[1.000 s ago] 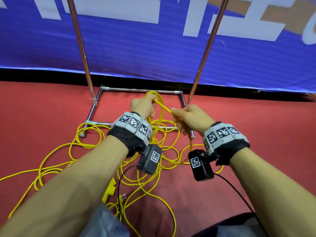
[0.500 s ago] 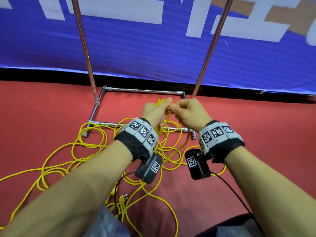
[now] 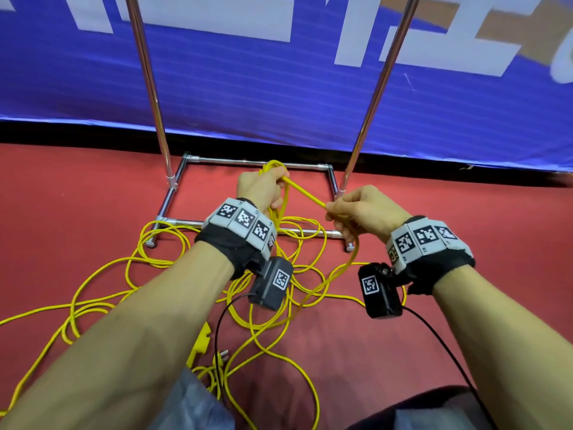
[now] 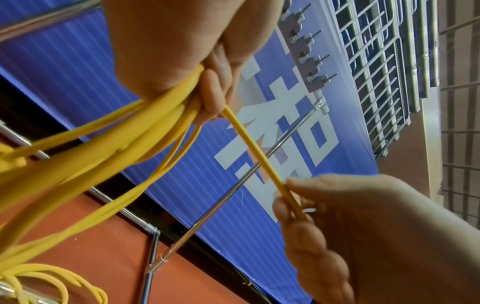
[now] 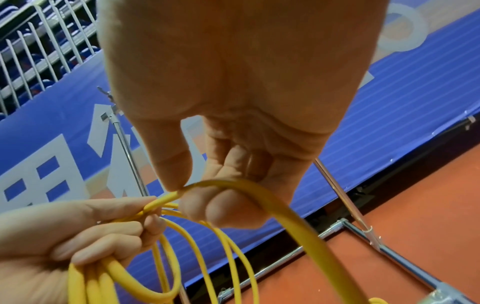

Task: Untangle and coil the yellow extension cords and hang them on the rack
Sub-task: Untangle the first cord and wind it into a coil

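My left hand (image 3: 263, 187) grips a bundle of several yellow cord loops (image 4: 145, 115) above the rack's base. A taut stretch of the same yellow cord (image 3: 305, 193) runs from that fist to my right hand (image 3: 350, 212), which pinches it between thumb and fingers (image 5: 182, 185). From the right hand the cord drops to the floor. More yellow cord (image 3: 102, 290) lies in loose tangled loops on the red floor, under and left of my arms. A yellow socket end (image 3: 200, 346) and a plug (image 3: 224, 356) lie near my knees.
The chrome rack (image 3: 257, 162) stands just ahead with two uprights (image 3: 152, 88) and a rectangular floor frame. A blue banner (image 3: 279, 88) closes off the back. Hooks (image 4: 309, 67) hang high on the rack. A thin black cable (image 3: 446, 349) trails from the right wrist camera.
Half a second ago my hands met at the bundle. The right hand has since drawn away to the right, sliding along the cord and stretching a new length taut.
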A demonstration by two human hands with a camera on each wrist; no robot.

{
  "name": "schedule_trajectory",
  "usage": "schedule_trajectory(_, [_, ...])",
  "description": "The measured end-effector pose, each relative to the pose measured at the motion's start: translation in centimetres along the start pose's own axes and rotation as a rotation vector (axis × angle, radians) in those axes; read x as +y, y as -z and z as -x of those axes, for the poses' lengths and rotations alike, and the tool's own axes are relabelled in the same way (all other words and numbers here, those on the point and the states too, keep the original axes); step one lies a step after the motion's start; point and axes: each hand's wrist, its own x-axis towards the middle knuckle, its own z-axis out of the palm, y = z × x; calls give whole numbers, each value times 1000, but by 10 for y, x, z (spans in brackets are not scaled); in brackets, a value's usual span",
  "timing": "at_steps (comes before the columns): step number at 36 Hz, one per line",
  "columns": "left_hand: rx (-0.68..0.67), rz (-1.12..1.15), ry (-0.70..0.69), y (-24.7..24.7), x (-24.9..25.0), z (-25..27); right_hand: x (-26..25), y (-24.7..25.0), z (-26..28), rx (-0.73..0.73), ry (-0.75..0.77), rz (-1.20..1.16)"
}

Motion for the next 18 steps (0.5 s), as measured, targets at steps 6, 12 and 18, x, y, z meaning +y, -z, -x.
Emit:
schedule_trajectory(6, [40, -62, 2, 7, -3, -6, 0, -2, 2, 96, 103, 100])
schedule_trajectory(12, [-11, -101, 67, -5, -17, 6, -8, -21, -5, 151, 187, 77])
schedule_trajectory(18, [8, -133, 96, -20, -30, 20, -4, -40, -20, 245, 181, 170])
